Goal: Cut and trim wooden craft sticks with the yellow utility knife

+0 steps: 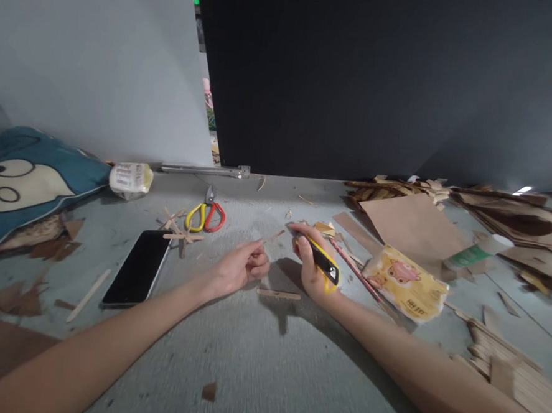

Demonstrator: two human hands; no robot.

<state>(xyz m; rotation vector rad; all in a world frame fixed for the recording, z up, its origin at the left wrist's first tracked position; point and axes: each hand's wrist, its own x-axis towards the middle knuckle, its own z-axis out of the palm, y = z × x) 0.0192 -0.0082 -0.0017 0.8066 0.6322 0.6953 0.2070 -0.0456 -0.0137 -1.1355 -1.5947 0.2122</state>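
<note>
My right hand [310,265] is closed around a yellow and black utility knife [324,260], its tip pointing up and left. My left hand [242,267] rests on the grey table with fingers curled into a loose fist; I cannot see anything in it. A flat wooden stick [279,293] lies on the table just below and between the two hands, touching neither.
A black phone [137,268] lies left of my left hand. Yellow and red scissors [205,216] sit behind it, among wooden sticks [181,232]. A yellow printed packet [405,282], a pencil [360,275], brown paper sheets [415,224] and stacked wood strips [513,370] crowd the right. A blue plush [20,181] is far left.
</note>
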